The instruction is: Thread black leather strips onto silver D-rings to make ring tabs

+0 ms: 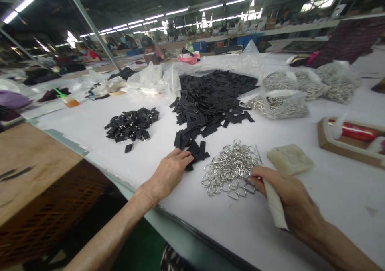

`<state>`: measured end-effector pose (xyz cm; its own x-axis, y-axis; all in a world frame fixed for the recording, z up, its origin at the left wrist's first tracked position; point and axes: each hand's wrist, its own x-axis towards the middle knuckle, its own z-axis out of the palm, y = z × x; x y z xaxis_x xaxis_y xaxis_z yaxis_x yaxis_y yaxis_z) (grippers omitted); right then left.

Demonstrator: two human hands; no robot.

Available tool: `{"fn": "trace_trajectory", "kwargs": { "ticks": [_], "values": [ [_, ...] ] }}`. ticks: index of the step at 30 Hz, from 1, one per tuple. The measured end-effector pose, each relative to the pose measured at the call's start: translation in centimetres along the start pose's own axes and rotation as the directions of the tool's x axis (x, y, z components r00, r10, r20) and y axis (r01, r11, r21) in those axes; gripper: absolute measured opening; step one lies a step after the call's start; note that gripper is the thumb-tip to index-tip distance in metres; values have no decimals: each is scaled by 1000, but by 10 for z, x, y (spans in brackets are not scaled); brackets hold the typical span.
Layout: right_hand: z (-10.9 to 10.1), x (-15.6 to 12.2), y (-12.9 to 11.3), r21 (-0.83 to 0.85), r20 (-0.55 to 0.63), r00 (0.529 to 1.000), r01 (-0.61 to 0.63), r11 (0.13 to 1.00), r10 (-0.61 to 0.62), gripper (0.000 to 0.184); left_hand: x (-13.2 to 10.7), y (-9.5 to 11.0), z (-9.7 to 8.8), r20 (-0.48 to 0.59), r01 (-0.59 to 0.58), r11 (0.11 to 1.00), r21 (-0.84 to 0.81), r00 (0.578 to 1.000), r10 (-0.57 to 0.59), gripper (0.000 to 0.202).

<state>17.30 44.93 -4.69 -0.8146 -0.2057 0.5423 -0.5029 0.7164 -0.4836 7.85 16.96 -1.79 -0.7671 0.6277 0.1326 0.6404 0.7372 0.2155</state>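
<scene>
Black strips (201, 157) lie in a loose cluster under the fingertips of our left hand (172, 168), at the near end of the large heap (216, 94) on the white surface (234, 227). Our left fingers lie close together, bent down onto the cluster; we cannot tell whether they pinch one strip or only press on several. We do best to part a single strip from its neighbours with thumb and forefinger, since they overlap and seem likely to come up in twos. Our right hand (288, 190) is curled around a pale wrapped handle (274, 204), its fingertips at the right edge of the metal rings (231, 168); whether they also pinch a ring we cannot tell. The rings lie over one another, so lifting one from the fringe seems wiser than digging into the middle. The yellowish block (290, 158) sits just beside that hand, so short movements should suit us there. To the left, the small pile of black pieces with metal loops (132, 124) sits apart from the heap, a gap worth guarding so that the two do not mix
</scene>
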Motion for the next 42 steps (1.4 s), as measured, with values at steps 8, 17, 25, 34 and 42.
{"fn": "trace_trajectory", "kwargs": {
  "ticks": [8, 17, 25, 34, 42],
  "values": [
    [2, 11, -20, 64, 169, 986, 0, 998, -11, 14, 6, -11, 6, -213, -30, 970, -242, 977, -23, 20],
    [24, 8, -33, -249, 361, 886, 393, 885, -292, 24, 11, 51, 10, -168, 108, 596, -796, 906, -388, 12],
    [17, 6, -26, -152, 65, 977, 210, 966, -202, 23, 15, 69, 16, 410, 418, -33, -908, 871, -271, 15],
    [-2, 10, -22, 127, -99, 964, -233, 964, 247, 12, 17, 87, 22, 495, 483, -137, -865, 866, -68, 13],
    [-9, 11, -15, -94, -142, 990, 5, 996, -18, 16, 24, 110, 28, 513, 517, -67, -853, 855, 73, 20]
  ]
}}
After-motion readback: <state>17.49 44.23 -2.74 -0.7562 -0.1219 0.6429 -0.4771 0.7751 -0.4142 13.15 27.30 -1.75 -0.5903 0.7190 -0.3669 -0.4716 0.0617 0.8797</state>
